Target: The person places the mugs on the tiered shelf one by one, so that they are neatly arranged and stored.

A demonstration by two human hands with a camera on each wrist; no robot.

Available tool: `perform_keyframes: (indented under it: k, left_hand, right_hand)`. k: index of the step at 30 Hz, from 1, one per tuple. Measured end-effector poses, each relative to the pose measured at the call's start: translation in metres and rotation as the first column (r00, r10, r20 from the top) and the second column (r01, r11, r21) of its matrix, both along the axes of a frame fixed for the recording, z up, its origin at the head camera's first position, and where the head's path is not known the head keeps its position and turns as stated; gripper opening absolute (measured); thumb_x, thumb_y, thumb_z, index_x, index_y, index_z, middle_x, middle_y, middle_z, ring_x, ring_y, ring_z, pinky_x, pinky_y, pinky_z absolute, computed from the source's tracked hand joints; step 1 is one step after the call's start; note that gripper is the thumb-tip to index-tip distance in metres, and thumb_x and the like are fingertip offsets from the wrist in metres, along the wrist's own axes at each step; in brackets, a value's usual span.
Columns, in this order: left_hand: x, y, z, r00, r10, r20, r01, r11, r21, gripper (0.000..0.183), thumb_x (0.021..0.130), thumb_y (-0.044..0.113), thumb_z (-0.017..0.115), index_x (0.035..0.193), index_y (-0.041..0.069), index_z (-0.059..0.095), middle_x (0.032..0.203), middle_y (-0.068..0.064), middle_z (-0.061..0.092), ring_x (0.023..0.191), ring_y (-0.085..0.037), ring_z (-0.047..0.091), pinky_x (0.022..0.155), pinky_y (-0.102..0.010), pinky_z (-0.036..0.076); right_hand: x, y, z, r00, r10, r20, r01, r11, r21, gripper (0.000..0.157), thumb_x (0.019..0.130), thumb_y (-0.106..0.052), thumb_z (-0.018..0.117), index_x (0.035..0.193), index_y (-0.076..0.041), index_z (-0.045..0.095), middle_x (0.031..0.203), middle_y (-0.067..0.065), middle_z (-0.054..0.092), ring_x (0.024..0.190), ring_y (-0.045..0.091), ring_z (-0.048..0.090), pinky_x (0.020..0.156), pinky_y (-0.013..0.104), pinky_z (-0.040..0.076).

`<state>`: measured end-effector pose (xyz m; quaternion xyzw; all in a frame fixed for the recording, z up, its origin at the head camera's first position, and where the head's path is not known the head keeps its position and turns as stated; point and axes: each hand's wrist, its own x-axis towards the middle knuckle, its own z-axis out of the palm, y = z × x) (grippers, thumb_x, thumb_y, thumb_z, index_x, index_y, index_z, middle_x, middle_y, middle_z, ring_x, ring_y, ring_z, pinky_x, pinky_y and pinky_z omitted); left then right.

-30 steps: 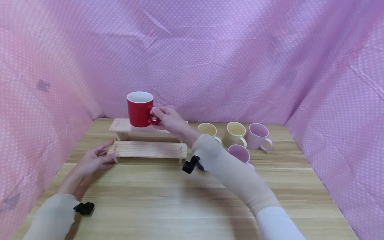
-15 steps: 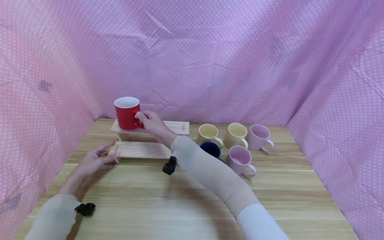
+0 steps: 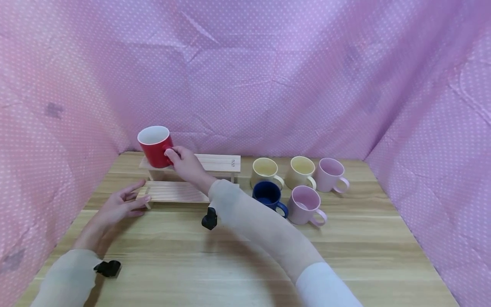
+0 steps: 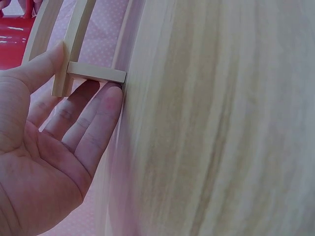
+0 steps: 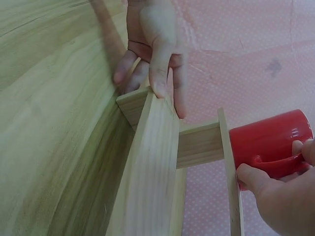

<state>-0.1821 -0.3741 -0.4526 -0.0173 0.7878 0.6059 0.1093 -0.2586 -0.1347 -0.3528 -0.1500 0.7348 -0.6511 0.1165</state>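
My right hand [image 3: 189, 168] grips the handle of a red mug [image 3: 154, 152], white inside, at the left end of a two-step wooden rack's upper board [image 3: 218, 163]. The mug leans slightly to the left, rim up. In the right wrist view the base of the red mug [image 5: 268, 140] is right at that board. My left hand [image 3: 119, 204] holds the left end of the lower board [image 3: 176, 192]. In the left wrist view its thumb lies on the board's end [image 4: 74, 44], and the fingers reach behind the short leg [image 4: 96, 72].
Right of the rack stand two yellow mugs [image 3: 264, 168] [image 3: 301, 170], two pink mugs [image 3: 330, 175] [image 3: 304, 207] and a dark blue mug [image 3: 267, 194], partly behind my right sleeve. Pink dotted cloth [image 3: 245, 85] hangs around the wooden table [image 3: 172, 256].
My right hand has carried the red mug left and down to the upper board's left end, and the mug has tipped slightly. The blue mug has come into sight. My left hand has stayed put.
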Motion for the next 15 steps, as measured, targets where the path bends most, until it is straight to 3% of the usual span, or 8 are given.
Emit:
perform_keyframes:
  k: [7,15]
  left_hand:
    - [-0.0015,-0.0004,0.0016,0.999,-0.03,-0.014,0.03,1.0,0.001,0.085,0.099,0.025,0.069,0.163,0.008,0.015,0.158,-0.036,0.02,0.103,-0.005,0.065,0.088,-0.039,0.06]
    - [-0.0008,-0.0023,-0.0008,0.999,-0.036,-0.015,0.036,0.999,-0.004,0.085,0.1,0.026,0.069,0.163,0.009,0.015,0.159,-0.035,0.02,0.105,-0.007,0.066,0.089,-0.04,0.06]
  right_hand:
    - [-0.0004,0.0015,-0.0007,1.0,-0.001,-0.003,0.001,1.0,0.009,0.033,0.106,-0.031,0.057,0.126,-0.006,0.065,0.114,0.004,0.068,0.102,0.024,0.064,0.083,0.023,0.057]
    - [0.0017,0.0036,-0.0026,1.0,0.01,-0.013,-0.009,0.999,0.032,0.036,0.105,-0.032,0.057,0.131,-0.007,0.063,0.116,0.006,0.068,0.101,0.025,0.065,0.081,0.026,0.058]
